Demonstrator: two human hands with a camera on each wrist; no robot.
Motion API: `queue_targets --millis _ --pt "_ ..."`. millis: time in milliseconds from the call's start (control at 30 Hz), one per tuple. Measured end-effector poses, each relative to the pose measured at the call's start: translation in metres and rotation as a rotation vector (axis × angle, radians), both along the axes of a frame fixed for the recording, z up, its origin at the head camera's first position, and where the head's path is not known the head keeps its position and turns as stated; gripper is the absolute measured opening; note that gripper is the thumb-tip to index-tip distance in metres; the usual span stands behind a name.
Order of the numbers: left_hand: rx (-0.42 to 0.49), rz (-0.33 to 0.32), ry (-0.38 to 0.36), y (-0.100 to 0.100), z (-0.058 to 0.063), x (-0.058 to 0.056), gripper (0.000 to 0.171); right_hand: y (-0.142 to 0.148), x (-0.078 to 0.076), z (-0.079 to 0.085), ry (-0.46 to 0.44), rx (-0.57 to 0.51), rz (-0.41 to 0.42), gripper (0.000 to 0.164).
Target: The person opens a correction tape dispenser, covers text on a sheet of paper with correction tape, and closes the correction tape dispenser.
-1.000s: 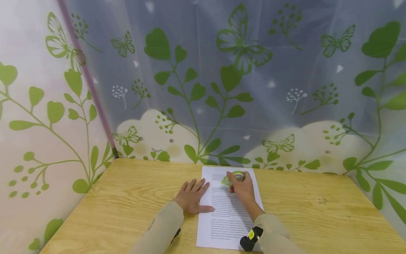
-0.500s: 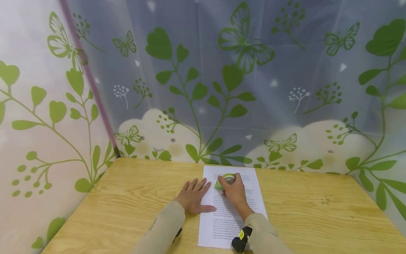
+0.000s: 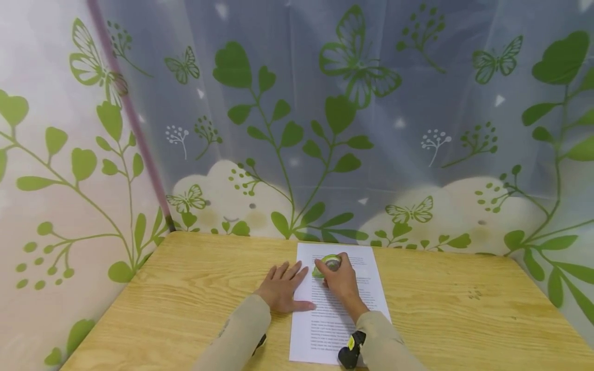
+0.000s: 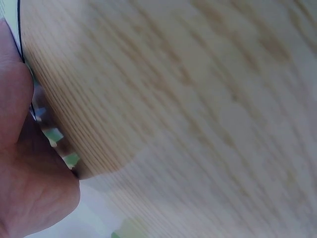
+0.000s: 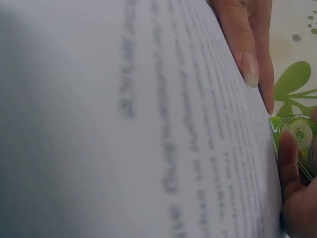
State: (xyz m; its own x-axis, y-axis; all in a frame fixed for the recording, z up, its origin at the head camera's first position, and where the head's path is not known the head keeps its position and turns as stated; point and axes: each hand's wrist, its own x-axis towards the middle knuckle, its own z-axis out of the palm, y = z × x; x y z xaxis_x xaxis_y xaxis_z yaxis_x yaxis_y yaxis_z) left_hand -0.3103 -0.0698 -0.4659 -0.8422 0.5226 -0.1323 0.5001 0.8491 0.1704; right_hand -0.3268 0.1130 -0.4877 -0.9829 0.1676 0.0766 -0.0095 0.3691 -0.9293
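Observation:
A green, see-through correction tape dispenser (image 3: pixel 331 262) is pinched between the thumb and fingers of my right hand (image 3: pixel 343 281), its tip close over the upper left lines of a printed sheet of paper (image 3: pixel 371 304). In the right wrist view the dispenser (image 5: pixel 298 130) shows a round reel inside its clear case. My left hand (image 3: pixel 281 289) lies flat with fingers spread, fingertips and thumb over the sheet's left edge and the palm beside it. Only part of the left hand (image 4: pixel 37 193) appears in the left wrist view.
The sheet lies on a wood-grain table (image 3: pixel 199 299), near its back edge. Behind stands a curtain (image 3: pixel 287 129) printed with leaves and butterflies, and another printed panel (image 3: pixel 55 206) borders the left side. A black wrist camera (image 3: pixel 351 351) sits at the right cuff, over the sheet.
My right hand has moved left and slightly nearer with the correction tape dispenser, mostly in the first half second. The left hand has stayed in place on the sheet's edge.

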Motion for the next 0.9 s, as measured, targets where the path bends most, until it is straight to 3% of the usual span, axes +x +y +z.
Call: queue_targets --millis 100,467,900 --pt "-0.001 0.005 0.002 0.001 0.006 0.004 0.091 0.0 -0.001 -0.001 -0.001 0.013 0.009 0.05" --pt "0.004 -0.004 0.003 0.0 0.007 0.005 0.088 -0.002 0.0 0.006 0.022 0.081 0.062 0.045" --pt "0.002 -0.006 0.004 0.001 0.009 0.006 0.089 0.004 0.002 0.01 0.003 0.104 0.024 0.047"
